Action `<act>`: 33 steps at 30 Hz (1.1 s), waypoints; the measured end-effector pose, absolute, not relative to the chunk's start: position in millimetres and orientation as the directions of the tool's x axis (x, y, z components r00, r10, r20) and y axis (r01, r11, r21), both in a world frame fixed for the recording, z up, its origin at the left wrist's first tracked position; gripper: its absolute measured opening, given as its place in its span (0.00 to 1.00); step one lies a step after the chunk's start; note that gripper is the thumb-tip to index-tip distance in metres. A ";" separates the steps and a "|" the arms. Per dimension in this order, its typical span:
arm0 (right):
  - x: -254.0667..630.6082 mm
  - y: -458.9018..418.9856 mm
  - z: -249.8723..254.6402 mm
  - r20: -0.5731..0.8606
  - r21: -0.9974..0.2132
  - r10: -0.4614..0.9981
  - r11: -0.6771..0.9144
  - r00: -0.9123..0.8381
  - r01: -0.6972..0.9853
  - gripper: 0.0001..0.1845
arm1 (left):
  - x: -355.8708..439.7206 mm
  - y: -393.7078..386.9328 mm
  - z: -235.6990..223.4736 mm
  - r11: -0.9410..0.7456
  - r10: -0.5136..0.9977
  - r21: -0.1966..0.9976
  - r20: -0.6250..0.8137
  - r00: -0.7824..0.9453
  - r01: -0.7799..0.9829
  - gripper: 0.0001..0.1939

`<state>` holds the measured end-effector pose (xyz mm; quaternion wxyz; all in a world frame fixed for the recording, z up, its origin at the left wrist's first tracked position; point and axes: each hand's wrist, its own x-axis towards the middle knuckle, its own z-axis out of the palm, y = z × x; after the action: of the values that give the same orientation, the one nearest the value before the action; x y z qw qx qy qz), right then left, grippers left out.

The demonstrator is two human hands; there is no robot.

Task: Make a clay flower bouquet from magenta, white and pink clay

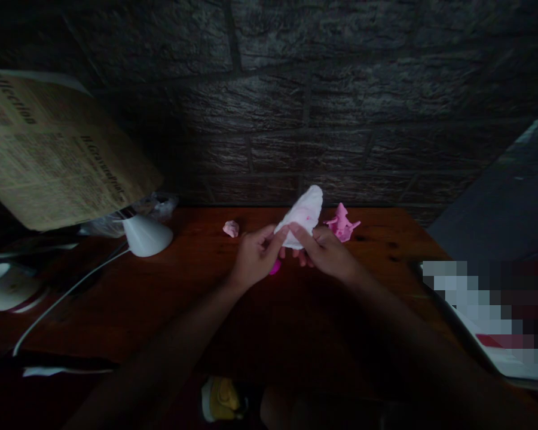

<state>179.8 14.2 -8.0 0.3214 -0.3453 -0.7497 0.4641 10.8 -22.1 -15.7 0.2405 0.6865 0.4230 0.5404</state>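
- Lump point(231, 228), pale pink, lying apart, seemingly unshaped.
- Left hand point(256, 254): fingers pinching the white sheet point(305, 209).
- Same sheet, above the table point(388, 224), apparently flattened, edges left uneven.
- Right hand point(330, 251): gripping it too.
- Pink piece point(341, 224), spiky, seemingly shaped.

I see the person's left hand point(253, 254) and right hand point(334, 254) both pinching a thin, uneven white sheet point(302, 209), faint pink marks on it, thumbs on top. Clock centred on the sheet: magenta bit point(275, 268) at 7, by the left fingers; pale pink lump point(231, 228) at 9, on the wooden table point(197, 263); pink pronged piece point(341, 225) at 3, near the right hand. Farther out at 9, white cone point(147, 237) with cord point(67, 298); newspaper-print panel point(63, 149) toward 10. Dark block wall point(273, 98) at 12. Yellow item point(225, 399) at 7, unclear.
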 end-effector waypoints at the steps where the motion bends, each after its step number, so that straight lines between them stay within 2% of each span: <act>1: 179.6 13.9 -7.6 0.154 -0.919 0.819 0.324 -0.553 0.223 0.35 | 10.3 -21.9 -16.3 -0.542 0.828 0.769 0.558 0.056 0.338 0.23; 5: 179.9 15.3 -8.7 0.123 -0.924 0.810 0.305 -0.573 0.233 0.35 | 7.6 -19.2 -17.4 -0.555 0.810 0.737 0.584 0.051 0.385 0.18; 8: 180.7 17.3 -10.1 0.167 -0.909 0.819 0.343 -0.549 0.235 0.33 | 7.1 -17.8 -15.1 -0.527 0.833 0.768 0.551 0.045 0.363 0.14; 13: 180.4 19.9 -11.3 0.255 -0.939 0.858 0.330 -0.446 0.097 0.24 | 8.2 -20.3 -10.3 -0.500 0.850 0.782 0.526 0.035 0.372 0.15; 16: 180.2 20.6 -13.8 0.274 -0.931 0.846 0.353 -0.458 0.095 0.22 | 8.6 -20.7 -12.1 -0.492 0.845 0.768 0.535 0.011 0.411 0.17; 19: 180.2 20.4 -16.6 0.297 -0.910 0.840 0.393 -0.455 0.132 0.21 | 8.3 -18.4 -16.1 -0.454 0.858 0.780 0.513 -0.023 0.430 0.18; 22: 180.0 19.7 -17.8 0.288 -0.918 0.843 0.378 -0.455 0.119 0.22 | 7.4 -15.7 -17.3 -0.429 0.876 0.808 0.481 -0.031 0.403 0.13; 26: 178.8 19.0 -16.8 0.263 -0.932 0.849 0.346 -0.459 0.106 0.23 | 5.7 -13.8 -15.5 -0.443 0.861 0.801 0.506 -0.059 0.402 0.16; 33: 178.3 21.3 -16.9 0.326 -0.921 0.864 0.382 -0.384 0.077 0.24 | 5.0 -11.5 -20.2 -0.467 0.854 0.783 0.520 -0.018 0.411 0.11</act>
<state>178.3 21.3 -16.9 0.4429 -0.3347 -0.7033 0.4440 5.0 -11.5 -20.2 0.2071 0.6694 0.4726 0.5345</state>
